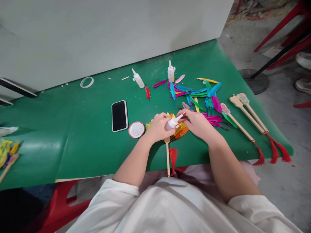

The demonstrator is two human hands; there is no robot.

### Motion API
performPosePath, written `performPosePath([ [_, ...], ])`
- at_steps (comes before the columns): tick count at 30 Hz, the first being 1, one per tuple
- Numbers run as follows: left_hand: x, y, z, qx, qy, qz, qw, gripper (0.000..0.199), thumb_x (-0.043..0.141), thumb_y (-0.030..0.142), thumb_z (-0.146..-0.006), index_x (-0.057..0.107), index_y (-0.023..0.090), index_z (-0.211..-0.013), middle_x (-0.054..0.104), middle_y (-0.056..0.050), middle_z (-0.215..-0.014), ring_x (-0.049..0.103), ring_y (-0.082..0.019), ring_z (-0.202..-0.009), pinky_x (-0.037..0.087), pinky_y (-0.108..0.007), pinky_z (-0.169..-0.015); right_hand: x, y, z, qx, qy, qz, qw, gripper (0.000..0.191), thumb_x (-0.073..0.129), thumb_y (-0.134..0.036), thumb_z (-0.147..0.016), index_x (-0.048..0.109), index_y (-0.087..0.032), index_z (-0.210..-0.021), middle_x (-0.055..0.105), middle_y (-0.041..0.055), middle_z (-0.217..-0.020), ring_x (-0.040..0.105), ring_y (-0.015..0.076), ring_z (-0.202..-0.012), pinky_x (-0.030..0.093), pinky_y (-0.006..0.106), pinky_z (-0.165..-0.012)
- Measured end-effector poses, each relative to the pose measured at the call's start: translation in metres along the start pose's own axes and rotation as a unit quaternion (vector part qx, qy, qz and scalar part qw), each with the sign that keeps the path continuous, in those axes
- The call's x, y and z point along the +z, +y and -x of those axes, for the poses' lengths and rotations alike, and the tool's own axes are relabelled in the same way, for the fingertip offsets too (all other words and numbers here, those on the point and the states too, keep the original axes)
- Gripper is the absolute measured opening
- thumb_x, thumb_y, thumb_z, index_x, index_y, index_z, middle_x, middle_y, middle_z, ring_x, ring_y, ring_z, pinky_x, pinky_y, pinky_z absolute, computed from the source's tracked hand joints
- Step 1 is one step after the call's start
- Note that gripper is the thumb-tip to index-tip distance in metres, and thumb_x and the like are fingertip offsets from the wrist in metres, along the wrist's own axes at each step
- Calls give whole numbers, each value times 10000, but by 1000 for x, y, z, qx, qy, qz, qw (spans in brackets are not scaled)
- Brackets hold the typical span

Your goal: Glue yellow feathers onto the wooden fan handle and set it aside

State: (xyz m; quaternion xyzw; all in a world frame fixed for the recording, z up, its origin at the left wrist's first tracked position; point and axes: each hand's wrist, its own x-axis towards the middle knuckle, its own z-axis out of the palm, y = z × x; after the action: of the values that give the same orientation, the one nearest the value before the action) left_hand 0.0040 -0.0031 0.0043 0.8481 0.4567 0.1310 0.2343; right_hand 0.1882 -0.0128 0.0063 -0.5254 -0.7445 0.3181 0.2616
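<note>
My left hand is wrapped round a white squeeze glue bottle, its nozzle tilted up to the right. My right hand is at the nozzle tip, fingers bent together; what they pinch, if anything, is too small to make out. Beneath both hands lies a fan with yellow and orange feathers, partly covered by them. Its wooden handle points towards me, with a red tassel beside it. A round lid with a white inside rests left of the fan.
Loose coloured feathers are heaped behind my right hand. Two more glue bottles stand farther back, near a red feather. A phone and a tape roll lie left. Wooden paddles with tassels lie right on the green table.
</note>
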Motion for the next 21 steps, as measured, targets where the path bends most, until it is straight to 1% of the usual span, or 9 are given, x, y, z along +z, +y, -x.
performPosePath([
  [7, 0, -1, 0, -4, -2, -2, 1000, 197, 573, 324, -702, 621, 171, -817, 533, -49, -866, 493, -202, -831, 390, -351, -786, -1, 1, 0, -4, 13, -14, 1000, 231, 433, -102, -783, 573, -199, -940, 679, 31, -958, 655, 168, -844, 478, 267, -730],
  [13, -2, 0, -1, -2, -13, -5, 1000, 205, 573, 317, -703, 637, 177, -839, 537, -49, -862, 500, -206, -846, 385, -354, -791, -2, 2, 0, -7, 29, 2, 1000, 219, 446, -120, -793, 580, -205, -943, 680, 28, -937, 643, 180, -869, 470, 296, -771],
  [18, -1, -2, 0, 5, -8, -6, 1000, 195, 562, 320, -708, 626, 173, -818, 542, -49, -866, 501, -203, -832, 380, -351, -784, -3, 0, 0, -3, 30, -12, 999, 190, 446, -125, -803, 575, -204, -918, 673, 33, -958, 638, 178, -897, 463, 281, -770],
  [21, -1, -4, 1, 5, 7, 5, 1000, 208, 560, 336, -708, 631, 169, -811, 541, -47, -856, 499, -203, -819, 382, -353, -782, -4, 0, 0, -2, 37, -24, 999, 149, 464, -147, -802, 570, -206, -886, 672, 25, -927, 638, 178, -898, 460, 280, -779],
])
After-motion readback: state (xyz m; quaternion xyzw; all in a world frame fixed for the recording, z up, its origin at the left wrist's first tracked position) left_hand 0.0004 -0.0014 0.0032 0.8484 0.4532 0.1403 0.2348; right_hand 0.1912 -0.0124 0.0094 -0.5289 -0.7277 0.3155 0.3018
